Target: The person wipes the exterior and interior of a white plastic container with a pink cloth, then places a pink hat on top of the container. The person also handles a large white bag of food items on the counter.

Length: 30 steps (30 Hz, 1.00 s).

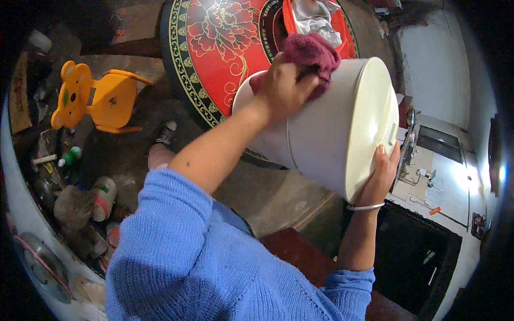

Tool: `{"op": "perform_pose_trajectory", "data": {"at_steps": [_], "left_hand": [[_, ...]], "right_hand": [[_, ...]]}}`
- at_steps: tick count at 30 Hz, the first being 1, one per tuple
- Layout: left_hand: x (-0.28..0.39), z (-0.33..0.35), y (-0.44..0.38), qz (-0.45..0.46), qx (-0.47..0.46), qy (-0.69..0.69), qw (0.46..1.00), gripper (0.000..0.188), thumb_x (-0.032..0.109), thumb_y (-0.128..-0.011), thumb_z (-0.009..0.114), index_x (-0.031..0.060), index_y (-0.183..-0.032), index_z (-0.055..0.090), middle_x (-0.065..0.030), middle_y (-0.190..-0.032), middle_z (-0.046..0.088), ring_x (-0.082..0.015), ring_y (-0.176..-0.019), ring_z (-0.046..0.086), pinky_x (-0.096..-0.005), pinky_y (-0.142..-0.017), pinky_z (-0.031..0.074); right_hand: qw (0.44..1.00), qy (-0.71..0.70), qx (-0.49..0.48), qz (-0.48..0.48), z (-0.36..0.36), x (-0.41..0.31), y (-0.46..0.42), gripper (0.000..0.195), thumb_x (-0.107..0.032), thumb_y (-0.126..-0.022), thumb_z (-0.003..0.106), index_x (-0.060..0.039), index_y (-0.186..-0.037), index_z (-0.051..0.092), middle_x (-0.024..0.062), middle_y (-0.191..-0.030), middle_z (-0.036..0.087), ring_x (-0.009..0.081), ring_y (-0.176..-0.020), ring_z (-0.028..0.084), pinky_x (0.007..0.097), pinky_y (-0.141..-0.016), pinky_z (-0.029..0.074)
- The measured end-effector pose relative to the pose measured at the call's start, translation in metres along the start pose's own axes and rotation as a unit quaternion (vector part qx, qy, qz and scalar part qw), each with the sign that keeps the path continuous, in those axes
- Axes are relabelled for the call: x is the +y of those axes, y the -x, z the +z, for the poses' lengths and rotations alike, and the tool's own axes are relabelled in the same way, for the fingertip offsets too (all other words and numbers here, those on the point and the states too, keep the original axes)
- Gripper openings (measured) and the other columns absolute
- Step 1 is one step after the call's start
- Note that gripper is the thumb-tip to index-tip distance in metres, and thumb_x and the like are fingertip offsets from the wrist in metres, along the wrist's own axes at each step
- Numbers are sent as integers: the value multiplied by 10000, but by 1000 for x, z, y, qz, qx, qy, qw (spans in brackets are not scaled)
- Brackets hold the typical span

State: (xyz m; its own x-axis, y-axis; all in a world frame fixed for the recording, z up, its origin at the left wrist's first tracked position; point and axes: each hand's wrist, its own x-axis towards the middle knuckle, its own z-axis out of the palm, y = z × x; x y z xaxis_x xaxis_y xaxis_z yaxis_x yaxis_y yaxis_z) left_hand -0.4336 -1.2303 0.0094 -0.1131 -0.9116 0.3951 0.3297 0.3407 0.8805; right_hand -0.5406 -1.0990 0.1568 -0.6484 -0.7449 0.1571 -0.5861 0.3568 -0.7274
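A white cylindrical bucket (321, 136) with a cream lid (371, 120) is tilted on its side at the edge of a round table (225, 44). My left hand (285, 88) grips a bunched maroon cloth (313, 52) and presses it on the bucket's upper side. Part of the cloth also shows beyond the hand, towards the bucket's far end. A thin curved wire or line (291, 146) runs across the bucket's wall. At the lid's lower rim, my right hand (381, 172), with a pale bangle at the wrist, supports the bucket. Most of its fingers are hidden.
On the table, a red container (345, 28) holds white cloth or plastic. A yellow bear-shaped child's chair (112, 100) stands to the left. Near it, a green bottle (72, 155) and slippers (103, 198) are on the floor. Kitchen taps (409, 176) show at right.
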Motion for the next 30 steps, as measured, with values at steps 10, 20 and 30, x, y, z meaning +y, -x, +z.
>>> {"op": "perform_pose_trajectory", "data": {"at_steps": [10,20,30], "left_hand": [[-89,-4,-12,-41,-100,-286,952,278,278,-849,394,68,-861,575,-156,-901,571,-342,-867,517,-434,-779,404],[-3,-6,176,-276,-342,-437,785,446,268,-899,354,-38,-1224,344,-354,-1295,182,-492,-1181,250,-471,-955,313],[-32,-67,74,-154,94,-92,979,253,180,-861,412,2,-1022,490,-164,-837,595,-325,-769,557,-391,-709,427]], "right_hand": [[999,0,34,-9,7,-3,4,527,-228,-814,460,50,-1244,337,130,-1088,474,176,-945,476,269,-834,370],[1000,5,15,-4,3,-1,0,528,-198,-827,464,81,-1250,316,146,-1112,462,186,-971,456,277,-875,344],[998,35,47,-13,2,1,1,541,-241,-821,451,49,-1261,326,134,-1071,482,172,-918,479,264,-821,373]]}}
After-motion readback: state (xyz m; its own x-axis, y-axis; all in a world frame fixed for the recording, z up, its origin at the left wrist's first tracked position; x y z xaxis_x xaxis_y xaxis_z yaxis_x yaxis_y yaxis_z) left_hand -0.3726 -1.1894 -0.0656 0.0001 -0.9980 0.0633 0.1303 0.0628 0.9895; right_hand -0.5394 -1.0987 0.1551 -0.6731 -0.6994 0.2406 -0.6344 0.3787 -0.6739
